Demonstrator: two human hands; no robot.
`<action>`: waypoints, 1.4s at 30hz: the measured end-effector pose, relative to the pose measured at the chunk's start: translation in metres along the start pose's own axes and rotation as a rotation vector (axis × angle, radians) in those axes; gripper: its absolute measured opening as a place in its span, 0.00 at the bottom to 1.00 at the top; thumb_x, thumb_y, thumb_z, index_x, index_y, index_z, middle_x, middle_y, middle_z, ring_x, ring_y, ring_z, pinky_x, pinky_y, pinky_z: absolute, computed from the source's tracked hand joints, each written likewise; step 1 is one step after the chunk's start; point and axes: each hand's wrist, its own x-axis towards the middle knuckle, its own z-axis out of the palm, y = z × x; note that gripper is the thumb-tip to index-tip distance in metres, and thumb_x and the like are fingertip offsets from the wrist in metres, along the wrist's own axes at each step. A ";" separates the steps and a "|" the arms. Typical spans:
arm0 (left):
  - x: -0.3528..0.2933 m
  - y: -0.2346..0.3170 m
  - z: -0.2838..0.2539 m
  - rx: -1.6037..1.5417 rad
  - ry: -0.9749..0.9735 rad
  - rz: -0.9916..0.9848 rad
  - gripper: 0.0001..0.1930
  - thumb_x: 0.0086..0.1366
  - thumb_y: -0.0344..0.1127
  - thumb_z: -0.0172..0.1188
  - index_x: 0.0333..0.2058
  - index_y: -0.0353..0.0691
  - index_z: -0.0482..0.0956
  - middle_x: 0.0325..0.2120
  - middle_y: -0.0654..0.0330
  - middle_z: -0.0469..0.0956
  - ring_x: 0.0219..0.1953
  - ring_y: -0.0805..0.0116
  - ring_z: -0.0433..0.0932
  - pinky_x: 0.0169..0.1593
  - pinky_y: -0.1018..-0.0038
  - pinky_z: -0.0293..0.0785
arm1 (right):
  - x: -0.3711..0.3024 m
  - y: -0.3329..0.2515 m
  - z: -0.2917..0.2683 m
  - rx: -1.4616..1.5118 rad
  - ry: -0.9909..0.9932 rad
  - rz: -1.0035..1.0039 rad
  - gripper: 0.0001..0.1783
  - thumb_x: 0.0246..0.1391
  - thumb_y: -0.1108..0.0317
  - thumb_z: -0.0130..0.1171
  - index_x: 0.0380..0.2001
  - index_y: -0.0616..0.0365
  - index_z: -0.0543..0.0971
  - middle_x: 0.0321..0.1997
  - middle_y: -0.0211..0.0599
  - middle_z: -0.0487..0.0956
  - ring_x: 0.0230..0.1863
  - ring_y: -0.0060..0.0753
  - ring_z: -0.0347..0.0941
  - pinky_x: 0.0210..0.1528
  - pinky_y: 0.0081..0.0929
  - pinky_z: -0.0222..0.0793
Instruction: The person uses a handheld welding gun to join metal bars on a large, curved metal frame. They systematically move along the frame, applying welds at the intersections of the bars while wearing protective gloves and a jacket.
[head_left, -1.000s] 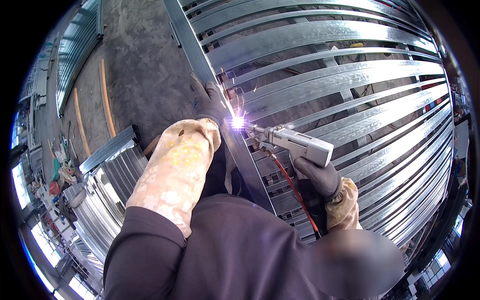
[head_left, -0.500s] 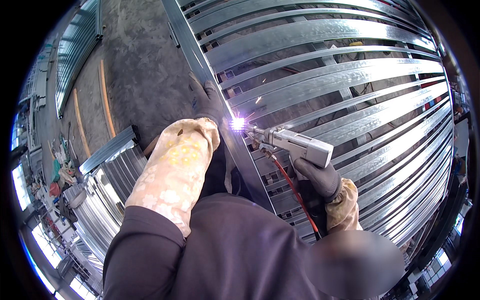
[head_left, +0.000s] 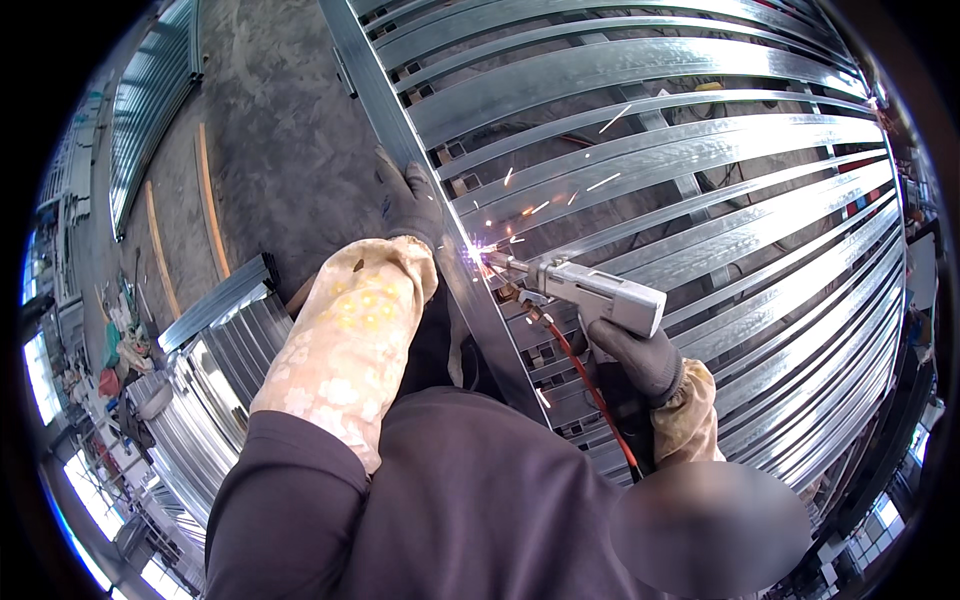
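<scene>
My right hand point(head_left: 645, 358), in a dark grey glove, is wrapped round the handle of a silver handheld welding gun point(head_left: 605, 293). The gun's nozzle points left and meets the inner edge of a long metal side rail point(head_left: 390, 110), where a small violet-white glow throws off orange sparks. A red hose point(head_left: 592, 385) runs down from below the nozzle. Beside the glow, my gloved left hand point(head_left: 412, 212) lies against the rail's outer edge, its visible fingers stretched upward and apart. Slotted into the rail are several shiny metal slats point(head_left: 600, 75) of a large panel.
Stacked metal profiles point(head_left: 225, 345) lie at the left, close to my left sleeve. More long profiles point(head_left: 155, 105) rest at the far left, with thin wooden strips point(head_left: 210, 200) on the grey floor point(head_left: 290, 110). Cables run beneath the slats. A blurred oval covers the lower right.
The bright violet flare at the nozzle has shrunk, and more sparks now fly up and right over the slats. Both hands and the gun are almost where they were.
</scene>
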 end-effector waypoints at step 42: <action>-0.011 0.024 -0.009 0.012 -0.058 -0.057 0.38 0.72 0.46 0.42 0.72 0.29 0.42 0.63 0.25 0.60 0.63 0.32 0.67 0.67 0.50 0.66 | -0.475 -0.040 0.136 -0.248 1.641 -0.847 0.30 0.69 0.47 0.47 0.62 0.59 0.65 0.46 0.44 0.81 0.36 0.30 0.78 0.38 0.25 0.74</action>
